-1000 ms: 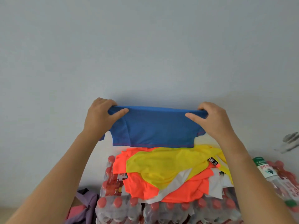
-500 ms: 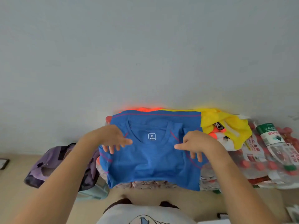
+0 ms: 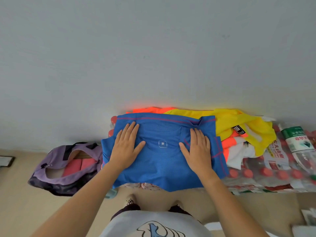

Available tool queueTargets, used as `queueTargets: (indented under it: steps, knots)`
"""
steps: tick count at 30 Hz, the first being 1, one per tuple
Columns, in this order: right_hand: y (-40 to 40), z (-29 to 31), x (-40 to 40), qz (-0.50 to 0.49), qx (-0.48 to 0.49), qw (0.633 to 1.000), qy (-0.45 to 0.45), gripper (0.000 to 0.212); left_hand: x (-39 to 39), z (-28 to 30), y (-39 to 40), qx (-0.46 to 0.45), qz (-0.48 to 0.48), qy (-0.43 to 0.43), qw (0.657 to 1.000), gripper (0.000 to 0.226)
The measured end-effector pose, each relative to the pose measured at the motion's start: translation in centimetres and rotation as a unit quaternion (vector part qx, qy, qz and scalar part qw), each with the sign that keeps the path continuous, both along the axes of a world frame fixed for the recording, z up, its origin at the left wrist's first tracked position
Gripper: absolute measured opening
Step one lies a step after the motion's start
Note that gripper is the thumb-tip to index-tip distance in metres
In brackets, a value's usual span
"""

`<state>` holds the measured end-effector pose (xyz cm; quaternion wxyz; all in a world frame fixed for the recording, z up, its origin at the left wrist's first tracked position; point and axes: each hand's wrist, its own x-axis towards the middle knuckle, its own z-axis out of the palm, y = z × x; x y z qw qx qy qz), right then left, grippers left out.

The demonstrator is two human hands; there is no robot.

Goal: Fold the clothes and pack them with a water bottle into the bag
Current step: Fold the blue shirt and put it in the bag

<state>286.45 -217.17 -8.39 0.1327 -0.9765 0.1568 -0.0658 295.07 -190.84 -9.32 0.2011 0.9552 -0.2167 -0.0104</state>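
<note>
A blue shirt (image 3: 162, 161) with an "M" size mark lies spread over packs of bottled water, its sleeves folded inward. My left hand (image 3: 126, 147) presses flat on its left side, fingers straight. My right hand (image 3: 198, 147) presses flat on its right side the same way. A purple bag (image 3: 56, 165) lies open on the floor to the left, with something pink inside. A large water bottle (image 3: 297, 144) with a green label lies at the far right. Yellow clothing (image 3: 239, 124), orange clothing (image 3: 230, 144) and white clothing (image 3: 239, 156) are piled behind and right of the blue shirt.
Shrink-wrapped packs of red-capped bottles (image 3: 266, 175) form the work surface against a grey wall (image 3: 153, 57). Beige floor (image 3: 17, 211) lies below, with a dark-framed flat object (image 3: 6, 160) at the left edge and papers (image 3: 307, 218) at the lower right.
I brought the blue shirt down from held up in the air and laid it on the packs. Both hands let go of its edge and now press flat on it.
</note>
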Motion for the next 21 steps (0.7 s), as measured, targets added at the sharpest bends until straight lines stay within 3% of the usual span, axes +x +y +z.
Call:
queueTargets:
  steps: [3, 7, 9, 13, 16, 18, 21]
  knots:
    - [-0.8, 1.1, 1.7, -0.024, 0.008, 0.999, -0.04, 0.054, 1.3, 1.1, 0.7, -0.011, 0.058, -0.037, 0.998, 0.063]
    - [-1.7, 2.6, 4.1, -0.047, 0.04, 0.997, 0.05, 0.041, 3.5, 2.5, 1.7, 0.09, 0.101, 0.018, 0.991, 0.041]
    - [-1.9, 3.2, 5.0, -0.06, 0.047, 0.992, 0.098, 0.041, 4.4, 2.9, 2.1, 0.092, 0.087, 0.062, 0.99, 0.036]
    - [-2.7, 4.2, 5.8, -0.036, 0.114, 0.983, 0.142, 0.026, 5.3, 3.9, 2.1, -0.116, 0.062, 0.137, 0.982, 0.017]
    - [-4.1, 4.9, 5.8, -0.037, 0.203, 0.976, 0.071, 0.02, 6.2, 4.7, 1.0, -0.191, 0.06, 0.129, 0.971, 0.01]
    - [-4.8, 5.3, 5.8, -0.047, 0.21, 0.976, 0.032, 0.025, 7.0, 4.9, 0.2, -0.17, 0.056, 0.113, 0.977, 0.011]
    - [-5.0, 5.4, 6.1, -0.033, 0.181, 0.981, 0.062, 0.021, 8.2, 4.7, -0.5, -0.075, 0.036, 0.123, 0.989, 0.012]
